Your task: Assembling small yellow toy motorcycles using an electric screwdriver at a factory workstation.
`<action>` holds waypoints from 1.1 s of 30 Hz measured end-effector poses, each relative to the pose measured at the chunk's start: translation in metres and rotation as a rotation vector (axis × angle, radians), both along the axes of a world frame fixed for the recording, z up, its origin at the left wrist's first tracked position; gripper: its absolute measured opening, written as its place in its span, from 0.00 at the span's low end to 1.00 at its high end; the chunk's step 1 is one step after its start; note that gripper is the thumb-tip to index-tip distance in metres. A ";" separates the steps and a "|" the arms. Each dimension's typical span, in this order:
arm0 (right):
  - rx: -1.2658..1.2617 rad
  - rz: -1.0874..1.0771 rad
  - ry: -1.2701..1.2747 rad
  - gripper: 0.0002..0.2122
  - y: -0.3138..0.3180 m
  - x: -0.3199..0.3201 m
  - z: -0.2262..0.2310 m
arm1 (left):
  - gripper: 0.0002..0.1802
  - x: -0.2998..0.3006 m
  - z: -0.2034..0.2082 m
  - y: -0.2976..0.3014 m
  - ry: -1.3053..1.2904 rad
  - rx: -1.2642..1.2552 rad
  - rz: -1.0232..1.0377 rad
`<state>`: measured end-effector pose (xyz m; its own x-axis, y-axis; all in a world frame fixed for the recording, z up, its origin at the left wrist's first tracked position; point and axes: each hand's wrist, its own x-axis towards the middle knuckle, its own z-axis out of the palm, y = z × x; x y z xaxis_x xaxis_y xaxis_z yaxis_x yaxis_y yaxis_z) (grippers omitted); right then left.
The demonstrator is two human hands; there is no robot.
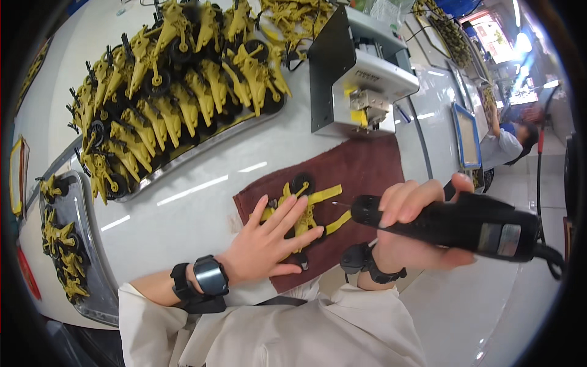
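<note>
A yellow toy motorcycle [303,221] with black wheels lies on a dark red cloth [358,165]. Over it my left hand [266,240] is spread flat, fingers apart, pressing on the toy and covering part of it. Two yellow curved strips [325,194] stick out to its right; whether they are joined to it I cannot tell. My right hand [405,200] is wrapped round a black corded electric screwdriver [449,225], held nearly level. Its thin bit points left, close to the strips; I cannot make out whether it touches anything.
Many similar yellow motorcycles stand in rows on a metal tray [202,142] at far left. Another tray [101,257] on the left holds several more. A grey bench machine [367,79] stands behind the cloth. At far right are a blue-rimmed tray [468,136] and another person [504,147].
</note>
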<state>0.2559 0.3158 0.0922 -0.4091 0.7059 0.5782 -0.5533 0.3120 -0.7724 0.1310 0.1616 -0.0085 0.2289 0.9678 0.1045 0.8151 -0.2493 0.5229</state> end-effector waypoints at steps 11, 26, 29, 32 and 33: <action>-0.117 0.145 -0.041 0.41 -0.021 0.000 -0.036 | 0.48 -0.003 0.004 0.000 0.011 -0.015 -0.001; -0.069 0.198 -0.099 0.34 -0.017 -0.011 -0.045 | 0.45 -0.007 0.003 0.000 0.054 -0.001 -0.006; 0.016 0.015 0.030 0.37 0.004 -0.009 -0.023 | 0.44 -0.008 0.001 0.001 0.044 0.019 0.001; 0.034 -0.289 0.161 0.40 0.054 -0.026 0.025 | 0.44 -0.005 0.002 0.000 0.025 0.011 -0.033; 0.057 -0.520 0.022 0.39 0.068 -0.044 0.030 | 0.44 -0.006 0.000 -0.001 0.028 0.009 -0.031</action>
